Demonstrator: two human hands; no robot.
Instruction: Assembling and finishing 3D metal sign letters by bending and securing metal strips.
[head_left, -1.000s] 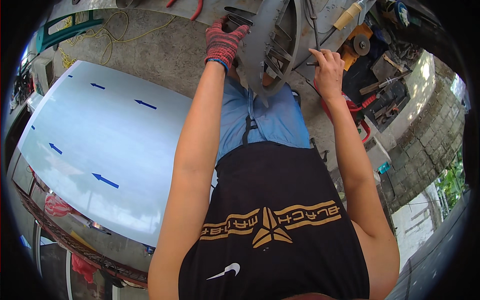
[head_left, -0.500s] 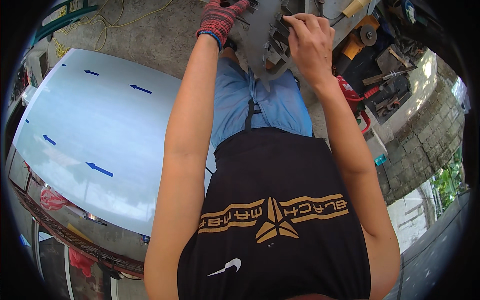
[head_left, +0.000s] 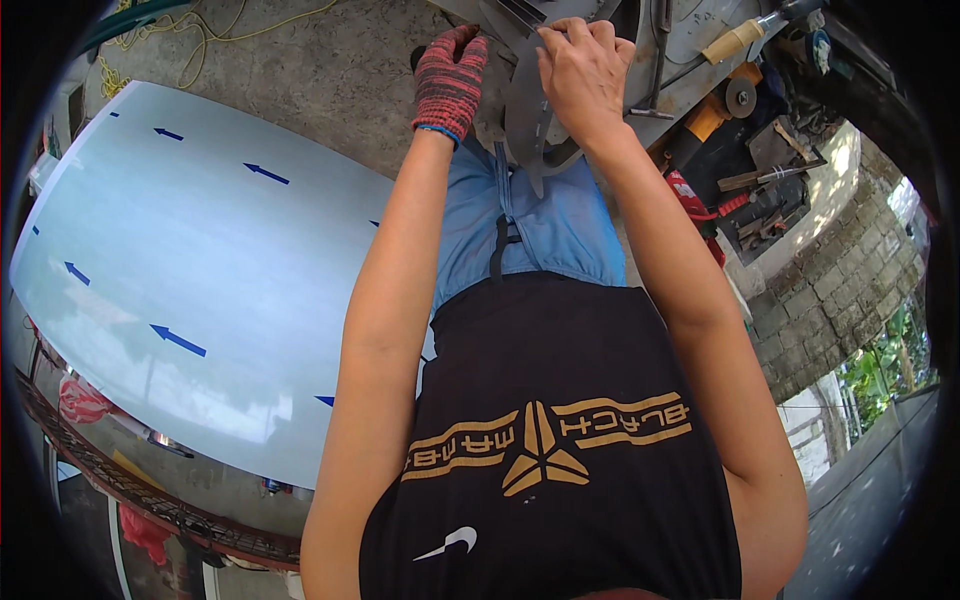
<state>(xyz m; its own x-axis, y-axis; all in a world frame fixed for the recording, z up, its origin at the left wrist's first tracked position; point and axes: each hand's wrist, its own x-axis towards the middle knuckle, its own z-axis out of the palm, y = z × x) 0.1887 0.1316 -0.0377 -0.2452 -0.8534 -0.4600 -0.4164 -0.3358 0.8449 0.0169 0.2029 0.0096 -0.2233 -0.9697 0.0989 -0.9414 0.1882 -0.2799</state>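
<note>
My left hand, in a red and black knit glove, is raised left of the metalwork with its fingers curled. Something dark shows beside its fingers, but I cannot make out what it is. A flat grey metal piece, curved and narrowing to a point, hangs down over my blue shorts. My bare right hand is at its upper right edge, thumb and fingers closed together on it. The fingertips partly hide the contact. Behind my hands lie several more grey metal parts, cut off by the top of the view.
A pale glossy panel with blue arrows fills the left side. A yellow cord lies on the concrete behind it. To the right are a metal rod with a crossbar, a wooden-handled tool and an orange grinder with a disc.
My left hand has come nearer and lower, away from the metal parts it was beside. My right hand has shifted slightly left and stays at the metal piece. The view has shifted a little.
</note>
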